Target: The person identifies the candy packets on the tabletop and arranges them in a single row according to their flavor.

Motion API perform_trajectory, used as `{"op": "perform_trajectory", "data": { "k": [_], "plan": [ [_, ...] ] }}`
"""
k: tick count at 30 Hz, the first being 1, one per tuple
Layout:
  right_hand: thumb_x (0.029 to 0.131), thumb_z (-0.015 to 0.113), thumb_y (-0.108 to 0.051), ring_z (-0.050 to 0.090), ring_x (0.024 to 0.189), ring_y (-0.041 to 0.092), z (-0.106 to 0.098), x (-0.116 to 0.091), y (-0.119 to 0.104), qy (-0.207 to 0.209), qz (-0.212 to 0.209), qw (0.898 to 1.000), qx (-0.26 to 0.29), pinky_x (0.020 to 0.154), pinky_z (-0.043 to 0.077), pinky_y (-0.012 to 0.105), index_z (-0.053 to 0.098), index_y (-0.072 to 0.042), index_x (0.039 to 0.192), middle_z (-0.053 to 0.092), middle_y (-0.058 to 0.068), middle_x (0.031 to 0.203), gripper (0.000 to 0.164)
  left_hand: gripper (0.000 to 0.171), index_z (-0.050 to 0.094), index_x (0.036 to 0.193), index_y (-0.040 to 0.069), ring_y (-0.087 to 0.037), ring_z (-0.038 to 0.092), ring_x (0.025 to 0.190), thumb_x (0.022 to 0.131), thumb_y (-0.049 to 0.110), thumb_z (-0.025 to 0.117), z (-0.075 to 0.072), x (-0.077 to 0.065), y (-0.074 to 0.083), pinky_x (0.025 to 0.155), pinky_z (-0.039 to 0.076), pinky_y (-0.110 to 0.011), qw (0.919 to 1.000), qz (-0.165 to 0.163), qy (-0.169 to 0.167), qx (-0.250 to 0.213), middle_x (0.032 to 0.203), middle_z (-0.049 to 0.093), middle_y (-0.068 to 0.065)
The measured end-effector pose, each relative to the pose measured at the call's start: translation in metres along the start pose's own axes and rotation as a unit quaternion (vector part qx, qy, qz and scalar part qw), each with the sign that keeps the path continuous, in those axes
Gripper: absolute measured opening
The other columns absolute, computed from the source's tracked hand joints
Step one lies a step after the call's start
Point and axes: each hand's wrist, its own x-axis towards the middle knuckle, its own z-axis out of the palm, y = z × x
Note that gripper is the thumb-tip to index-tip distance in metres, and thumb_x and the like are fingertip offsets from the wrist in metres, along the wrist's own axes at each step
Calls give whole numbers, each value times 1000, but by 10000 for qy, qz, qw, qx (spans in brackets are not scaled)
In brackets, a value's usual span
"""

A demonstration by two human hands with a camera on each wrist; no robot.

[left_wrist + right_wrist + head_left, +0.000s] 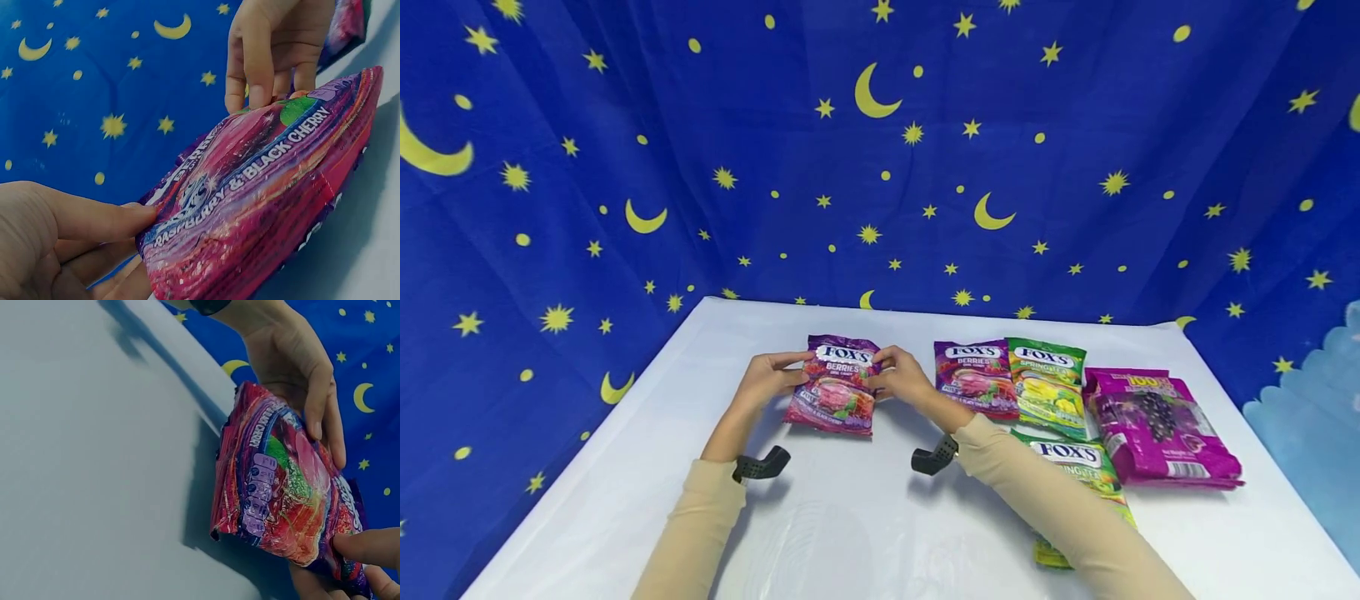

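Between my two hands is a purple and red bag of Fox's Berries candy [837, 390], its printed front facing up. My left hand [765, 380] pinches the bag's left side, thumb on the front and fingers behind, as the left wrist view shows at the thumb [119, 219]. On the opposite side my right hand [901, 377] pinches the edge, its thumb [362, 545] pressing the front. In both wrist views the bag looks tilted, with its lower edge over the white table [820, 508]. The fingers behind the bag are partly hidden.
To the right lie another Fox's Berries bag [976, 379], a green Fox's Spring Tea bag [1047, 387], and more Spring Tea packaging [1067, 454] partly behind my right sleeve. Farther right is a magenta bag with a grape picture [1165, 429]. A blue star-patterned cloth [925, 167] hangs behind the table.
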Motion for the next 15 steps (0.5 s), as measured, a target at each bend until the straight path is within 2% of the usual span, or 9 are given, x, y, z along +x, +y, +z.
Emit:
{"op": "perform_trajectory", "data": {
  "k": [5, 8, 11, 15],
  "plan": [
    [78, 73, 8, 63, 71, 19, 18, 8, -2, 59, 92, 9999, -5, 68, 59, 35, 52, 7, 120, 50, 17, 107, 47, 41, 60, 126, -3, -21, 63, 100, 86, -1, 67, -14, 7, -4, 84, 54, -31, 9996, -87, 213, 165, 133, 54, -22],
    [78, 74, 5, 64, 77, 19, 29, 11, -4, -6, 84, 10000, -22, 71, 58, 33, 50, 7, 129, 53, 19, 117, 56, 40, 61, 127, -3, -18, 63, 99, 87, 0, 66, -21, 9, -7, 85, 54, -31, 9987, -164, 438, 189, 134, 54, -21],
    [76, 76, 3, 63, 85, 19, 39, 13, -4, -82, 7, 9999, -136, 75, 56, 30, 48, 6, 135, 56, 19, 118, 65, 40, 60, 126, -4, -13, 62, 94, 87, -1, 66, -27, 11, -12, 79, 54, -25, 9973, -168, 670, 238, 132, 55, -22],
    [74, 79, 0, 59, 91, 20, 50, 16, -2, -87, -72, 9987, -502, 82, 52, 31, 47, 4, 137, 62, 17, 109, 71, 38, 62, 124, -4, -14, 59, 96, 86, -1, 65, -33, 12, -19, 69, 52, -17, 9943, -263, 984, 300, 132, 56, -21]
  ]
}}
